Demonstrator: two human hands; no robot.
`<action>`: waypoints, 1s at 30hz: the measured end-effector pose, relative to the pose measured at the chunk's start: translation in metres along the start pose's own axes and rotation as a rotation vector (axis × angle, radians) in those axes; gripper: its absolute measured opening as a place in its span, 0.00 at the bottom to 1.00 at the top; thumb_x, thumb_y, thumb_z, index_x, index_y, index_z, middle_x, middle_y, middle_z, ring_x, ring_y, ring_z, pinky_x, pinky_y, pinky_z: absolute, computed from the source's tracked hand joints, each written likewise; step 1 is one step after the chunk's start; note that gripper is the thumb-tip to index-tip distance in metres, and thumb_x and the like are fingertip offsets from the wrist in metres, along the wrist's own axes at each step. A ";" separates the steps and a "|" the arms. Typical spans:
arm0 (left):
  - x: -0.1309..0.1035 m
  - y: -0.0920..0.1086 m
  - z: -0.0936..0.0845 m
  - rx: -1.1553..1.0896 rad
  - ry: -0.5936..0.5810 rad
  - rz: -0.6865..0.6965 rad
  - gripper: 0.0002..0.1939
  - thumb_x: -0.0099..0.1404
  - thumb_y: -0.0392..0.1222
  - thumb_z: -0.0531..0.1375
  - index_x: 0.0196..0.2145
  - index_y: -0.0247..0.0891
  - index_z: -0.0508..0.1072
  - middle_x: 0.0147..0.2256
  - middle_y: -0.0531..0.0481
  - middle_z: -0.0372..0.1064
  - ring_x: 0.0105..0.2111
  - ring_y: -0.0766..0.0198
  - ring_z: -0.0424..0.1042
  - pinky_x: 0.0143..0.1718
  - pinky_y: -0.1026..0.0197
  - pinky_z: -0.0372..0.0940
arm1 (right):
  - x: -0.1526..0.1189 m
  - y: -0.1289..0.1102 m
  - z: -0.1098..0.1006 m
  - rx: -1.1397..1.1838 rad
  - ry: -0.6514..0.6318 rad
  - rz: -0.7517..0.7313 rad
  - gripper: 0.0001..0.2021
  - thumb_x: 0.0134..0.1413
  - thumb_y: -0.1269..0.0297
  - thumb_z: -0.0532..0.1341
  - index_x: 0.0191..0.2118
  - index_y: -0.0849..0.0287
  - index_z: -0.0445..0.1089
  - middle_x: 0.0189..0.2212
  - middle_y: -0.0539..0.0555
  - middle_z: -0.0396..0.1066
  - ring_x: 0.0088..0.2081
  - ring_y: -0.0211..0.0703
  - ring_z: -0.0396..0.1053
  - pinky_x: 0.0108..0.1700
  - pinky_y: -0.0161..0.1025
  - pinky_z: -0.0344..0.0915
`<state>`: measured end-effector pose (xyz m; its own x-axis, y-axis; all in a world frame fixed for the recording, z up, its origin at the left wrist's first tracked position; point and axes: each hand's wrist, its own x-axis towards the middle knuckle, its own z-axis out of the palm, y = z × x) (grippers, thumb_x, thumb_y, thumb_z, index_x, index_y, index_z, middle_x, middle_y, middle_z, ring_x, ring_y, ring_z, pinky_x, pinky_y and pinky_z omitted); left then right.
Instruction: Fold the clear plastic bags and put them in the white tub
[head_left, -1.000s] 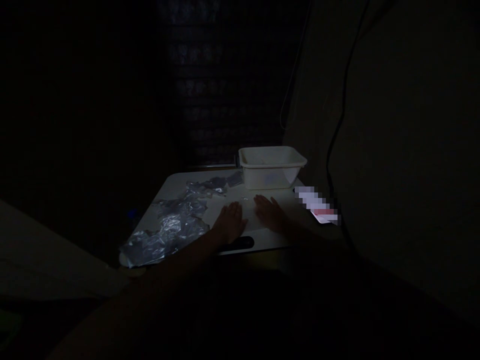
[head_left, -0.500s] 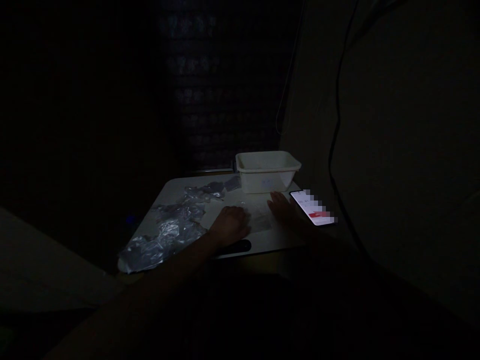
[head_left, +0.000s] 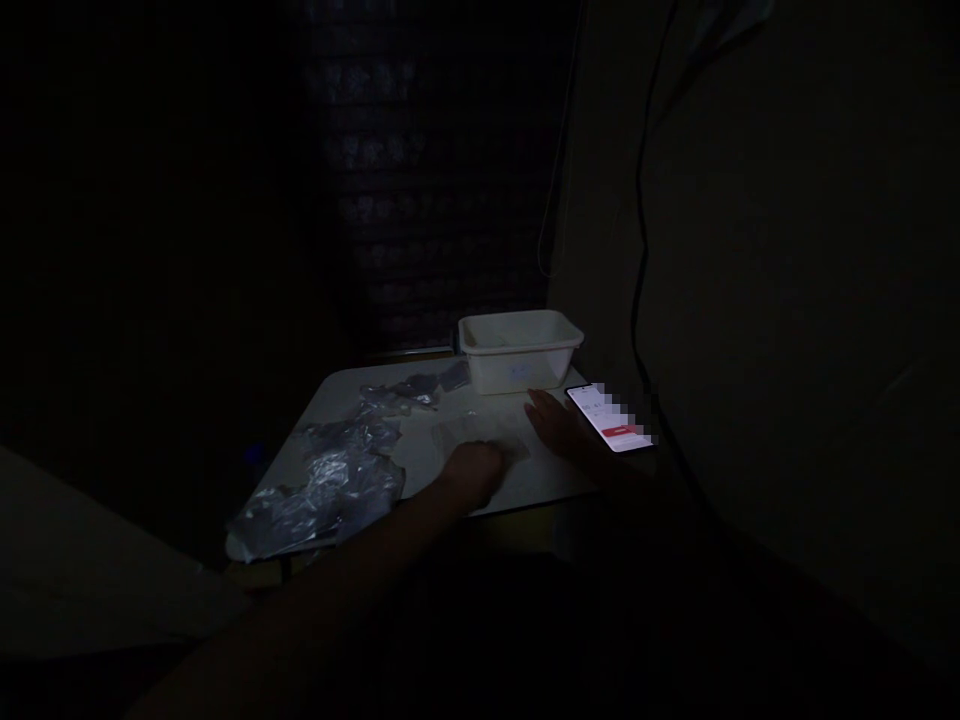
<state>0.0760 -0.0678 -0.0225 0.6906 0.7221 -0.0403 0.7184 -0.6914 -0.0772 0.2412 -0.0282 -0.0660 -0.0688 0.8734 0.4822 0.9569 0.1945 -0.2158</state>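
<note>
A thin clear plastic bag (head_left: pixel 450 432) lies flat on the white tabletop (head_left: pixel 420 478). My left hand (head_left: pixel 476 472) is closed low over the bag's near edge; what is in its fingers is hidden, and dimness blurs it. My right hand (head_left: pixel 553 422) rests open at the bag's right side, fingers stretched toward the tub. To the left spreads a heap of crumpled, shiny plastic bags (head_left: pixel 334 475). The dark handle seen earlier by my left hand does not show now.
A white plastic tub (head_left: pixel 520 370) stands at the back right of the table. A lit phone (head_left: pixel 604 418) lies at the right edge. Beyond it a dark cable (head_left: pixel 639 270) runs down the wall. The room is very dark.
My left hand has drawn nearer to me and closed, over the spot where the black handle lay. My right hand stays beside the bag. The view has shifted slightly.
</note>
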 end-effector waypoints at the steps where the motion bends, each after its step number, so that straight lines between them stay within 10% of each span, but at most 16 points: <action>1: 0.000 -0.003 -0.004 -0.055 0.020 -0.034 0.11 0.54 0.35 0.49 0.27 0.31 0.71 0.29 0.38 0.68 0.30 0.57 0.68 0.29 0.61 0.60 | 0.001 0.002 0.000 0.027 0.002 0.016 0.19 0.54 0.64 0.40 0.48 0.63 0.58 0.48 0.61 0.60 0.50 0.46 0.55 0.49 0.53 0.49; 14: 0.004 -0.001 0.008 -0.123 -0.002 0.000 0.06 0.48 0.30 0.53 0.23 0.32 0.70 0.27 0.39 0.68 0.31 0.55 0.68 0.31 0.57 0.60 | -0.002 0.016 -0.005 0.159 -0.085 0.013 0.19 0.53 0.63 0.42 0.47 0.63 0.59 0.48 0.61 0.59 0.49 0.46 0.56 0.50 0.47 0.52; 24: 0.004 -0.056 -0.022 -1.610 0.493 -0.356 0.04 0.47 0.37 0.51 0.20 0.34 0.63 0.17 0.56 0.59 0.18 0.73 0.60 0.21 0.70 0.56 | 0.012 0.022 -0.013 0.568 -0.359 -0.028 0.35 0.52 0.63 0.20 0.47 0.67 0.58 0.37 0.60 0.69 0.38 0.39 0.67 0.39 0.41 0.61; 30: -0.003 -0.068 -0.010 -1.837 0.405 -0.596 0.05 0.49 0.37 0.51 0.19 0.34 0.60 0.16 0.56 0.57 0.15 0.75 0.59 0.16 0.72 0.54 | 0.009 -0.013 -0.022 0.977 -0.597 -0.034 0.36 0.52 0.62 0.19 0.48 0.71 0.56 0.41 0.64 0.65 0.41 0.37 0.65 0.39 0.39 0.61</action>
<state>0.0260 -0.0227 -0.0067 0.1545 0.9691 -0.1922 -0.1521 0.2156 0.9646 0.2347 -0.0327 -0.0405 -0.4636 0.8827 0.0771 0.3412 0.2582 -0.9038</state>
